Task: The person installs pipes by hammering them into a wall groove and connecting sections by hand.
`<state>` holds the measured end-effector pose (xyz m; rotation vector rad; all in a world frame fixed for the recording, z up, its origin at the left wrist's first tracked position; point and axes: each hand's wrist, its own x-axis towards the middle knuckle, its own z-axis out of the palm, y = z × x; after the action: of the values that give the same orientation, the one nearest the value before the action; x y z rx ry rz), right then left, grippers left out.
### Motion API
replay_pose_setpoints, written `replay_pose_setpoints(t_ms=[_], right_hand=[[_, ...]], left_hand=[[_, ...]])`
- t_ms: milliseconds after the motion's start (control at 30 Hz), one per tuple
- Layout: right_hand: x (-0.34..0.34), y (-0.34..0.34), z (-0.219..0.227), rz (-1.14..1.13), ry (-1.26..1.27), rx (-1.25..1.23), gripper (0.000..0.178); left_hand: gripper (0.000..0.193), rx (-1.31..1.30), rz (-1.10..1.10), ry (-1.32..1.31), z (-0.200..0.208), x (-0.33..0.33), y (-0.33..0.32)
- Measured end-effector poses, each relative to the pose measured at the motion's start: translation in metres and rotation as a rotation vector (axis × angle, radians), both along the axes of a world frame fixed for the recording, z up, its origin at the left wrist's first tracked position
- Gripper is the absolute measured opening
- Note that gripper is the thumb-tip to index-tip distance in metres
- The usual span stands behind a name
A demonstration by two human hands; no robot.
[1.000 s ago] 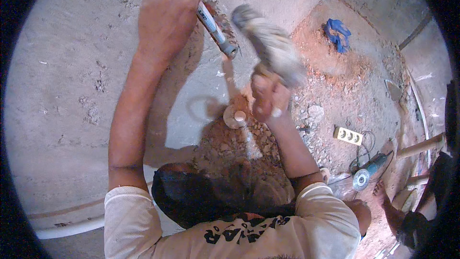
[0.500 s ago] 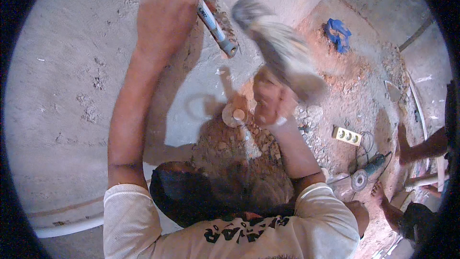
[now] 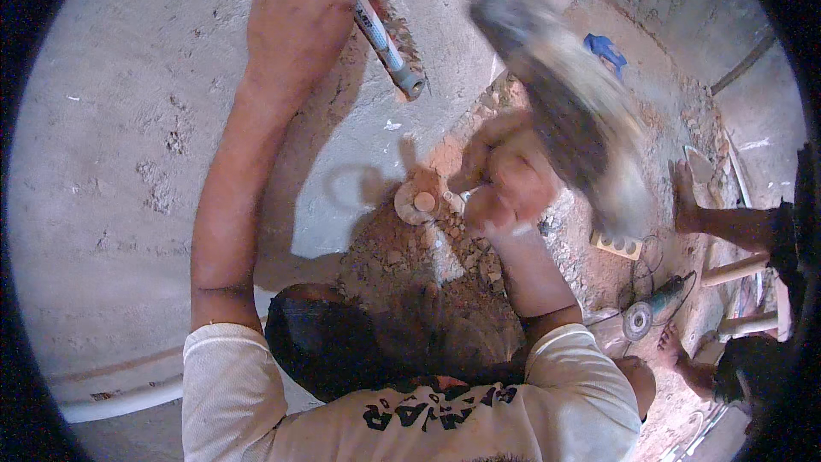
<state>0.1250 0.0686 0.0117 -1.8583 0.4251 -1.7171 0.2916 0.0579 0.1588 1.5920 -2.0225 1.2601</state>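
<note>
At the upper left, my left hand (image 3: 308, 4) is closed around a white printed tube (image 3: 382, 41). The tube's grey end has a dark hole and points down to the right; its other end is hidden behind my fingers. It lies against a rough wall (image 3: 205, 120), beside a chipped groove baring reddish brick. My right hand (image 3: 509, 175) is closed on a hammer (image 3: 564, 94), raised right of the tube. Motion smears the hammer, and its handle is mostly hidden. Between my arms, low by the wall, is a pale round disc (image 3: 419, 202).
Broken rubble (image 3: 393, 269) and reddish dust lie below. To the right are a power strip (image 3: 617, 245), an angle grinder (image 3: 654, 308) with its cable, and a blue bag (image 3: 604, 51). Another person's feet (image 3: 684, 205) stand at the right edge. A white pipe (image 3: 128, 405) runs lower left.
The hammer has swung up and to the right with my right hand. My left hand has shifted slightly right on the tube. The other person's foot has moved farther in.
</note>
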Motion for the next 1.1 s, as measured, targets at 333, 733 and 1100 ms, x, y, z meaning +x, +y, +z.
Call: replay_pose_setpoints(t_ms=[333, 733, 1100], right_hand=[[0.02, -0.016, -0.022, -0.091, 0.443, 0.236, 0.03], [0.028, -0.024, -0.015, -0.081, 0.444, 0.402, 0.039], [0.025, -0.025, -0.039, -0.217, 0.282, -0.053, 0.031]], left_hand=[[0.007, -0.027, -0.096, -0.07, -0.004, 0.031, -0.014], [0.006, -0.045, -0.095, -0.048, -0.007, 0.033, -0.017], [0.008, -0.003, -0.077, 0.011, 0.001, 0.015, -0.01]])
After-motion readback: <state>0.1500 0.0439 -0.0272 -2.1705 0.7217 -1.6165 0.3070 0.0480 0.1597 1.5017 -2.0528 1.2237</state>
